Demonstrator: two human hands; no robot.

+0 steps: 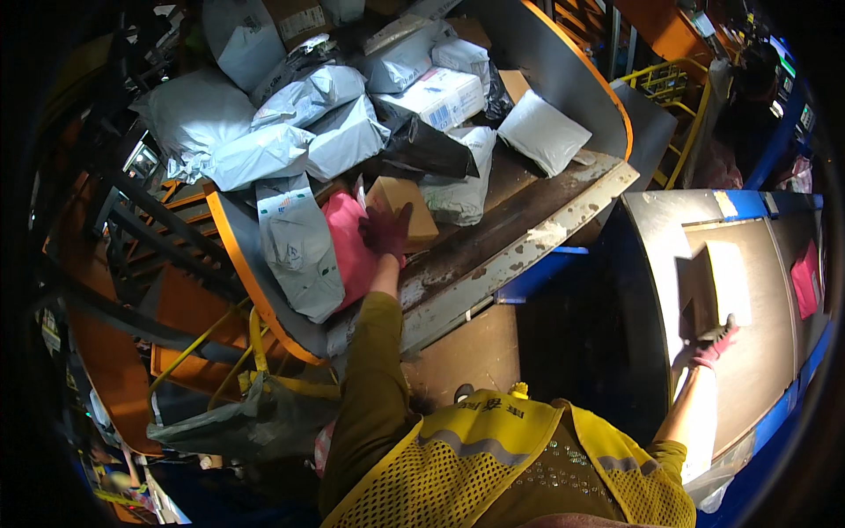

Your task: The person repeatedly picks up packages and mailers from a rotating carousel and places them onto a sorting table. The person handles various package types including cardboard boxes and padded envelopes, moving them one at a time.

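My left hand [387, 232], in a dark red glove, has its fingers spread over a small brown cardboard box [410, 208] and a pink plastic mailer bag [348, 247]. Both lie near the front of a metal chute [455, 277] heaped with parcels. Left of the pink bag leans a grey mailer bag [297, 244]. On the right, my gloved right hand [715, 344] grips the near end of a box [726, 284] above or on a brown belt surface [769, 356]. Strong light washes out the box's top, and its shadowed side faces left.
Several white and grey mailers [241, 155], a black bag [429, 148] and a white printed carton [439, 99] fill the chute. Its orange-edged side walls [254, 290] rise at both sides. Another pink parcel [805, 280] lies at far right. Yellow-railed carts [261, 343] stand beside the chute.
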